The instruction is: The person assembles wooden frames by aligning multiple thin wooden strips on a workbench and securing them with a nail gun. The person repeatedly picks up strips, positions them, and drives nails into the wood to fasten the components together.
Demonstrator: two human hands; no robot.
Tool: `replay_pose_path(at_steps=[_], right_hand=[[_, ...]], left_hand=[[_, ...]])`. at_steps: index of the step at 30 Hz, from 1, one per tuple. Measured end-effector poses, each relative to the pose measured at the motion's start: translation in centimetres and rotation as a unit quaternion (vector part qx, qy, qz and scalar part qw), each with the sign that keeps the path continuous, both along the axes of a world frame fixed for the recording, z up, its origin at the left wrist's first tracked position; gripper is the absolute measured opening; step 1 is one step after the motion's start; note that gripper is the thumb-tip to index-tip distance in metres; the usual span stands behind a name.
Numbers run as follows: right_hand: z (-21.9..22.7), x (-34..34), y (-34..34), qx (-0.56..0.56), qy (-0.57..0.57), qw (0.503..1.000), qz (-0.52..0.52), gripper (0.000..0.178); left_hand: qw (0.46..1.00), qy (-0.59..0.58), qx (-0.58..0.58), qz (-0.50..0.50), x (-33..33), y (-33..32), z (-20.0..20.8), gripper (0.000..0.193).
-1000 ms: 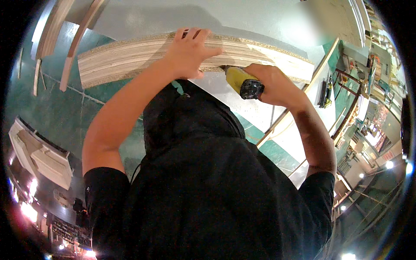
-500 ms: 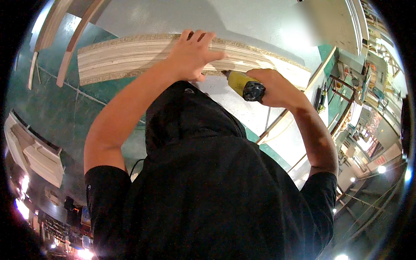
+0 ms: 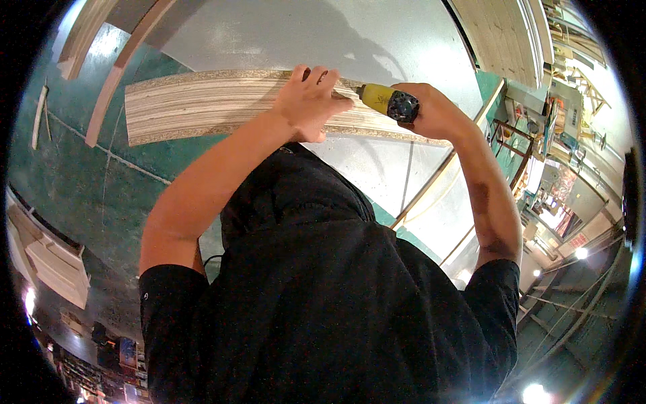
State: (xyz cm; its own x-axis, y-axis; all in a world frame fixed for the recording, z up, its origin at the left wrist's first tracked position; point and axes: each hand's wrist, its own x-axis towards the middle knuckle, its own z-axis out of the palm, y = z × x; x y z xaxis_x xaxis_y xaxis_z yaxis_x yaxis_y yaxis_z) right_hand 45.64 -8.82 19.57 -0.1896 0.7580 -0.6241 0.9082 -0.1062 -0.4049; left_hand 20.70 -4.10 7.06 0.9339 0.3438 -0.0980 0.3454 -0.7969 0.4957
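Observation:
A long board piece (image 3: 202, 104) with striped wood grain and rough chipboard along its long edges lies crosswise in front of me. My left hand (image 3: 311, 104) rests across it, fingers spread toward the far edge and thumb pointing right. Dark marks show between those fingers, too small to make out. In my right hand (image 3: 434, 111) is a yellow-green power drill (image 3: 378, 98) with a black end, my fingers wrapped round it. The drill's tip points left and sits by the piece's far chipboard edge, just right of my left thumb. Whether the tip touches the edge, I cannot tell.
Beneath the piece is a pale grey panel (image 3: 249, 40). Wooden strips (image 3: 121, 64) stand at the far left above a green floor (image 3: 81, 175). Stacked boards (image 3: 501, 40) lie at the far right, with a cluttered work area beyond. White panels (image 3: 57, 266) are at the left.
The drill has gone from the piece's near edge to its far edge, with my right hand around it. My left hand stays on the piece. The whole view has shifted slightly.

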Motion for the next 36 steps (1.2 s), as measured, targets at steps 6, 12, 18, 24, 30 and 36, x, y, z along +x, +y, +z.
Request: replay_pose_path(at_steps=[6, 12, 18, 24, 30, 36], right_hand=[[0.2, -0.5, 0.9, -0.035, -0.013, 0.999, 0.004, 0.048], [0.0, 0.1, 1.0, -0.044, -0.035, 0.998, -0.004, 0.047], [0.4, 3.3, -2.4, -0.032, -0.046, 0.998, 0.007, 0.049], [0.2, 15.4, -12.7, -0.033, -0.068, 0.995, -0.062, 0.055], [0.7, 24.5, -20.0, -0.007, -0.068, 0.995, -0.067, 0.036], [-0.2, 27.0, -21.5, 0.003, -0.081, 0.993, -0.083, 0.034]], left_hand=[[1.000, 0.000, -0.031, 0.002, -0.3, 0.1, 0.0, 0.083], [1.000, -0.011, -0.025, 0.003, 0.0, -0.1, -0.5, 0.085], [1.000, 0.014, 0.007, 0.011, 0.6, -0.5, -0.4, 0.085], [0.999, -0.007, 0.032, 0.019, 0.5, -0.9, -0.3, 0.086], [0.997, 0.018, 0.068, 0.035, 1.1, -1.3, 1.0, 0.083], [0.995, 0.028, 0.094, 0.017, 0.5, -1.4, 0.4, 0.085]])
